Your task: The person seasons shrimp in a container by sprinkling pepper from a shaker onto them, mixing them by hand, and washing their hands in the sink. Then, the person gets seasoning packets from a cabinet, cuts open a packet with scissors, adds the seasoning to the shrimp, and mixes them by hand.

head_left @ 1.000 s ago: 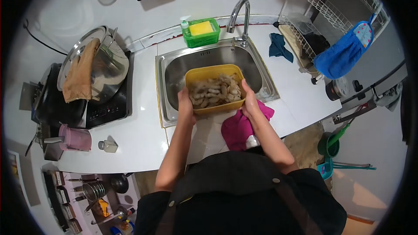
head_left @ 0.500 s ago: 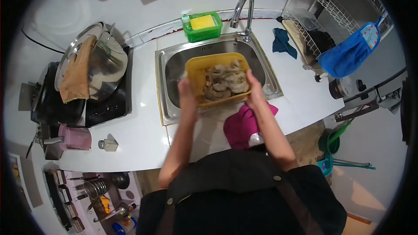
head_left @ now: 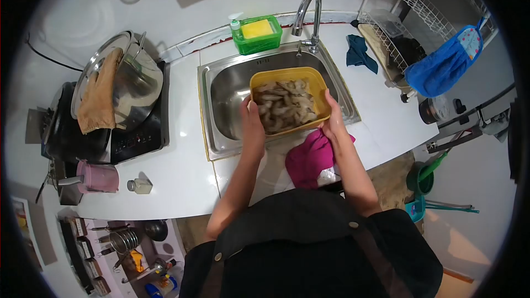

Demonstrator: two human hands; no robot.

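Observation:
A yellow plastic tub (head_left: 323, 89) is held over the steel sink (head_left: 221, 85), near its front edge. Raw shrimp (head_left: 284, 102), grey and wet-looking, cover much of its bottom. My left hand (head_left: 252, 121) grips the tub's left side, and my right hand (head_left: 333, 118) grips the right side near the front corner. Both sets of fingers are partly hidden by the tub. Below my right wrist, a magenta cloth (head_left: 309, 157) lies at the counter's front edge. The tap (head_left: 309, 19) arches over the back of the sink.
Behind the sink stands a green caddy (head_left: 256, 44) with a yellow sponge and a pump bottle. A teal cloth (head_left: 361, 54) lies at right, beside a dish rack (head_left: 389, 49). At left are a large steel pot (head_left: 138, 85), a small jar (head_left: 139, 186) and a pink container (head_left: 99, 177).
Both hands have moved the tub a little to the right. The shrimp have shifted from a heap on the right to a wider spread toward the left.

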